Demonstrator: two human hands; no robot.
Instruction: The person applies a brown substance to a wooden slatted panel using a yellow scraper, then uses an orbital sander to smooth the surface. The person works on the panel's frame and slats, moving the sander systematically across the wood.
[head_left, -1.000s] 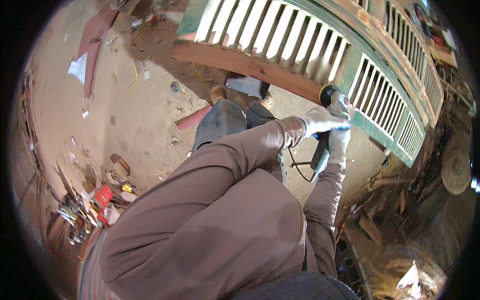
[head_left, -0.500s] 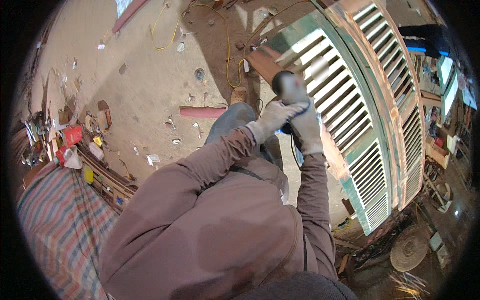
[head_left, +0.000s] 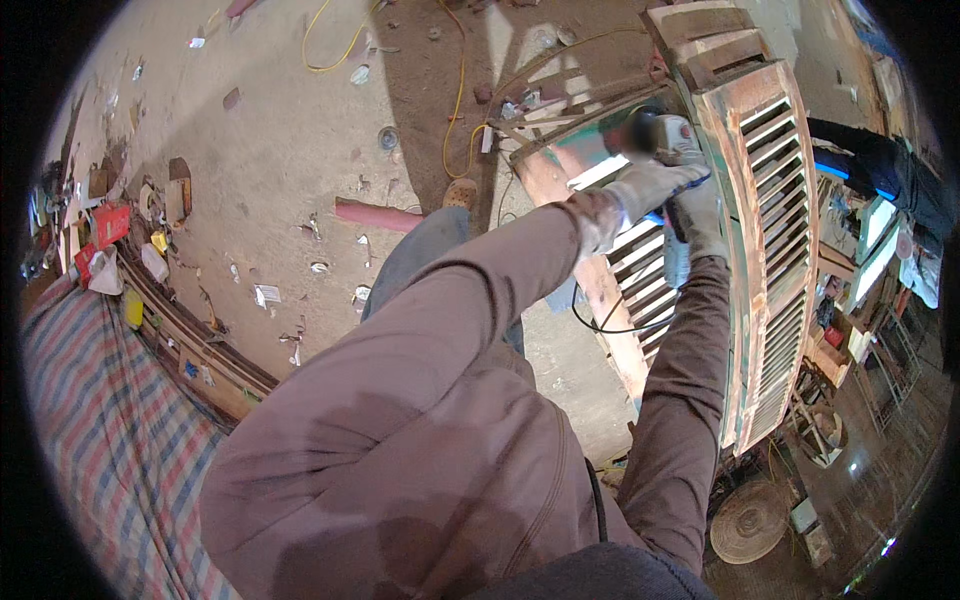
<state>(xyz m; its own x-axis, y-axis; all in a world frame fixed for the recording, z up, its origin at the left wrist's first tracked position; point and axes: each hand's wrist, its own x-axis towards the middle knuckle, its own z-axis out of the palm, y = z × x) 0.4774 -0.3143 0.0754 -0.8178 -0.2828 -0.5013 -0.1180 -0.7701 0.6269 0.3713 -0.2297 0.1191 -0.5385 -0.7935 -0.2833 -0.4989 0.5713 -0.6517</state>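
Both my hands wear pale work gloves and grip an angle grinder (head_left: 680, 142). My left hand (head_left: 640, 192) is closed near its head, and my right hand (head_left: 699, 222) is closed round its body. The grinder's round disc (head_left: 637, 131), blurred, is over the far end of a louvred wooden shutter (head_left: 612, 303). I cannot tell whether it touches the wood. Green paint and bare wood both show on this shutter. Beside it on the right stands a second louvred shutter (head_left: 748, 300), mostly bare wood. A black cord (head_left: 610, 330) hangs from the grinder across the slats.
A yellow cable (head_left: 462, 90) runs over the dusty floor, past my shoe (head_left: 460, 193). Near it lies a reddish strip (head_left: 375, 214). Striped cloth (head_left: 110, 430) covers something at left, beside scattered small items. At lower right is a round woven mat (head_left: 750, 522). A person's dark clothing (head_left: 880, 170) shows far right.
My hands have carried the grinder rightward and slightly farther out over the shutter, with my left arm reaching across. The view has shifted too. Both hands keep hold of the grinder.
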